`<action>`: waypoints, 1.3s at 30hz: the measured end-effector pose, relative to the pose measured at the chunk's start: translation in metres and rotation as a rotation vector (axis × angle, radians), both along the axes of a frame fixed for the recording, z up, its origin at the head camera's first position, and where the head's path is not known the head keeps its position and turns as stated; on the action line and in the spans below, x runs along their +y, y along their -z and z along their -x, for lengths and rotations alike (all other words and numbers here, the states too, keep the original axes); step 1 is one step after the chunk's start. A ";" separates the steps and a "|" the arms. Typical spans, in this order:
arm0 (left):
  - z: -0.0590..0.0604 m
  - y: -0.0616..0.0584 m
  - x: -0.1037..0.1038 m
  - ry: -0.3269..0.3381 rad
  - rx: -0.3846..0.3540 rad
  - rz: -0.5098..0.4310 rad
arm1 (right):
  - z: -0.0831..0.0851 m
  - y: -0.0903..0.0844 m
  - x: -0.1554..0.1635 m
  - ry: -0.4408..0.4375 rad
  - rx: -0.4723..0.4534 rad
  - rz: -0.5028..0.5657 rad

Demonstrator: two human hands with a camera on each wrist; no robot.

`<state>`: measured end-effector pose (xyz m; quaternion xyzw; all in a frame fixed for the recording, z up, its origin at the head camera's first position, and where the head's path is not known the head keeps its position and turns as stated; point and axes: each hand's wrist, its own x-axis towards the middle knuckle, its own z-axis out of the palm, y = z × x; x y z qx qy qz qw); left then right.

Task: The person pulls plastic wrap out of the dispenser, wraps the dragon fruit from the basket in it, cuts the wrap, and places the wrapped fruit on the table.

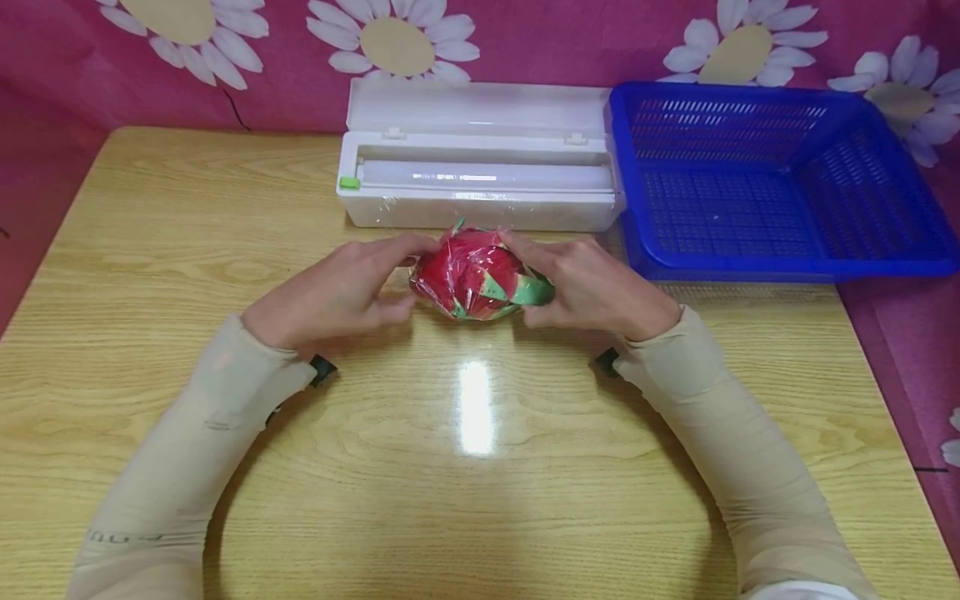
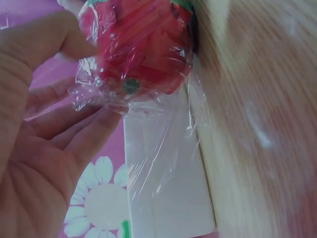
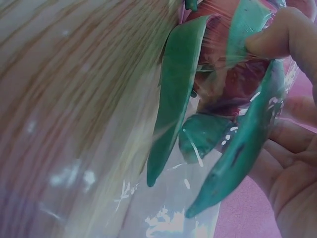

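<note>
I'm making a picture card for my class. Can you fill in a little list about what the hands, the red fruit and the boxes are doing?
fruit: red dragon fruit with green tips, covered in cling film, on the wooden table
left hand: grip on the fruit's left side, pinching the film
right hand: grip on the fruit's right side, over a green tip
film: clear sheet running from the fruit toward the dispenser
dispenser: white cling film box, lid open, behind the fruit
basket: blue basket, right of the dispenser

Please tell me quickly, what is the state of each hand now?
Left hand: fingers curled on the film-wrapped dragon fruit, holding it.
Right hand: fingers pinch the same fruit, holding it.
</note>
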<state>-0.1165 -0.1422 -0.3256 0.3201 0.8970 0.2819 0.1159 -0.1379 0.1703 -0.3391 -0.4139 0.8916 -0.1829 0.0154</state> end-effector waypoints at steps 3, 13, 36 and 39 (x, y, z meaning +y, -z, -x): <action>-0.001 0.000 0.002 -0.001 0.013 0.015 | 0.000 0.000 0.000 0.003 -0.002 -0.002; -0.003 0.009 0.010 0.034 0.261 -0.044 | 0.000 -0.002 0.001 -0.014 -0.001 0.016; -0.008 0.011 0.015 0.048 0.328 -0.026 | -0.005 -0.009 -0.002 -0.036 -0.010 -0.005; -0.009 0.011 0.016 0.051 0.327 -0.032 | -0.005 -0.009 -0.001 -0.045 -0.005 -0.005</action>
